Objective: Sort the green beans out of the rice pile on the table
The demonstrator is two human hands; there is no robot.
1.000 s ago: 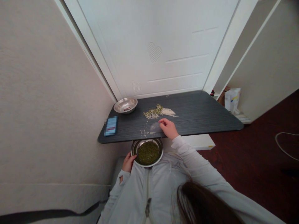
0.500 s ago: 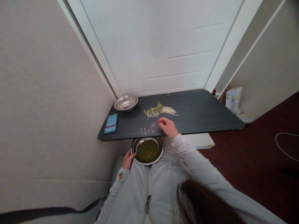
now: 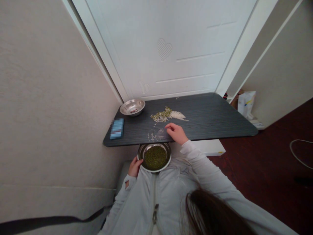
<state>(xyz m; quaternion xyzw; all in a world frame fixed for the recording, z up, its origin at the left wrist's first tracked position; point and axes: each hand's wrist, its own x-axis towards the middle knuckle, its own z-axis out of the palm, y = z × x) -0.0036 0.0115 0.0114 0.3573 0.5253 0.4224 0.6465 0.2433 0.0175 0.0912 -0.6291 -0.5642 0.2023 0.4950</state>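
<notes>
My left hand (image 3: pixel 135 166) grips the left side of a steel bowl (image 3: pixel 168 160), its thumb over the rim. The bowl sits at my lap, below the table's near edge, and holds small green beans (image 3: pixel 155 158), seemingly mung beans. Over the dark table my right hand (image 3: pixel 176 133) is closed, thumb and fingers drawn together; what they hold, if anything, is too small to make out. White grains (image 3: pixel 153 136) lie scattered just left of its fingertips. Beyond them is a mixed pile of green beans and white grains (image 3: pixel 162 115), touching a heap of white rice-like grains (image 3: pixel 178 115).
A second steel bowl (image 3: pixel 132 107) stands at the table's back left, with a blurred blue phone-like object (image 3: pixel 116 128) in front of it. The dark table (image 3: pixel 220 117) meets a white door (image 3: pixel 195 42). A white box (image 3: pixel 210 147) is below its near edge.
The view has shifted slightly. My right hand stays nearly in place, and a faint translucent patch by its fingertips looks smaller. My left hand keeps its hold on the bowl.
</notes>
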